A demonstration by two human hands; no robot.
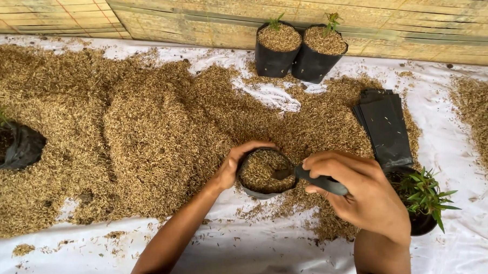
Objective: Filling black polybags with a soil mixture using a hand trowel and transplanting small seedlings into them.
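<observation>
- The black grow bag (pixel 253 190) sits between the two hands on the white sheet (pixel 261 251), at the near edge of the rice-husk heap (pixel 147 133), and is filled nearly to its rim with husk.
- Left hand (pixel 233 164): its grip is curled closed around the bag's far-left rim, thumb on the near side, fingers hooked over the top edge.
- Right hand (pixel 361 189): fingers wrapped tight about the dark handle of a small scoop (pixel 313 180), whose working end is buried in the husk inside the bag, just left of this grip.
- Handling, as a judgement: the bag is thin soft plastic, so its wall will likely fold under pressure; filled with husk it should be light, yet floppy. The rolled rim, or a cupped hold under the base, looks the surest place to take it.
- Loose husk should spill readily if the bag tilts.
- Right of the right-hand grip stands a potted seedling (pixel 426 197) with narrow green leaves; beyond it lies a stack of flat empty bags (pixel 385 128).
- Further beyond both grips, two filled bags (pixel 298 52) with small sprouts stand against the bamboo wall (pixel 205 17).
- Far left of the left grip, another dark bag (pixel 14 145) lies tipped in the husk.
</observation>
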